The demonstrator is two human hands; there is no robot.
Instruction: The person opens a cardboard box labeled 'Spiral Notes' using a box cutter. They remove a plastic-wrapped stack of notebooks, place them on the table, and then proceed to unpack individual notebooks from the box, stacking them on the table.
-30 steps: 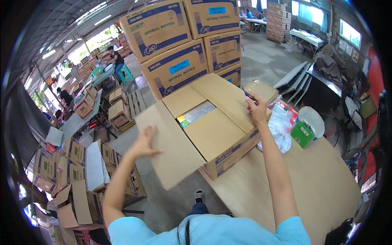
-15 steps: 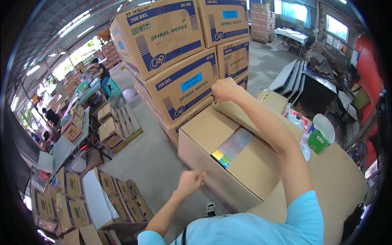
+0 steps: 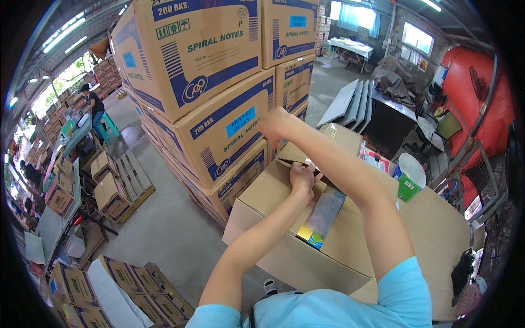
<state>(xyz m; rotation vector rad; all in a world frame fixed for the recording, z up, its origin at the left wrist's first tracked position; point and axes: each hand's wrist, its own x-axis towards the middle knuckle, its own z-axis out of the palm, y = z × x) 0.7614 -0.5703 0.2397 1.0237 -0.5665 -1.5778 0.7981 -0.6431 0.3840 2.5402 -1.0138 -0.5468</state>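
Observation:
A plain brown carton [image 3: 251, 224] stands in front of me with its top flaps folded inward. Through the gap between two flaps shows a clear-wrapped stack with a shiny, colourful end [image 3: 322, 221]. My left hand [image 3: 303, 180] reaches over the carton, its fingers closed at the edge of the far flap [image 3: 290, 152], where a dark slit shows. My right hand [image 3: 273, 127] is raised beyond it, above the carton's far left corner and in front of the stacked boxes. Motion smears its fingers, so their grip is unclear.
Tall stacked printed cartons [image 3: 219, 126] rise just behind the work. On the brown tabletop [image 3: 432, 240] at right sit a green-and-white container [image 3: 409, 177] and another carton [image 3: 342, 134]. More cartons [image 3: 131, 279] lie lower left. A person [image 3: 94, 106] works far left by a green stool [image 3: 108, 126].
My left hand has moved from beside the carton's near left side up and across to its far flap. My right hand has shifted slightly left. The view has turned a little right.

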